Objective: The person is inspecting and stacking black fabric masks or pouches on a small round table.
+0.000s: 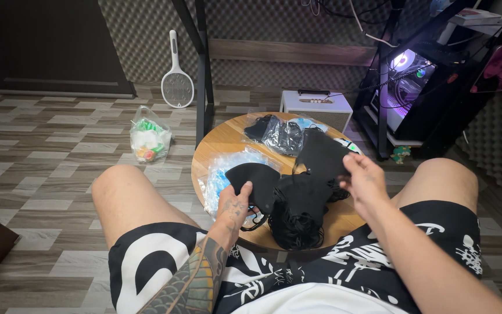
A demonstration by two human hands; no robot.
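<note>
**Black face masks handled over a round wooden table**

A black face mask [255, 181] is pinched in the left hand [235, 203], thumb on top, fingers curled under its edge, at the near left of the round wooden table [219, 142]. A second black mask [321, 152] is gripped at its corner by the closed fingers of the right hand [364, 180], lifted above the table's middle. A heap of black masks [300, 212] with tangled ear loops is seen at the table's near edge, between both hands. Clear plastic wrappers with blue masks [219, 177] lie at the table's left, partly hidden under the left-hand mask. A bagged dark mask pack [283, 135] lies at the far side. Left of the table, on the floor, a plastic bag [149, 136] is noted; beyond it, a racket-shaped swatter [176, 81]. Behind the table stands a small white speaker [316, 106].
</note>
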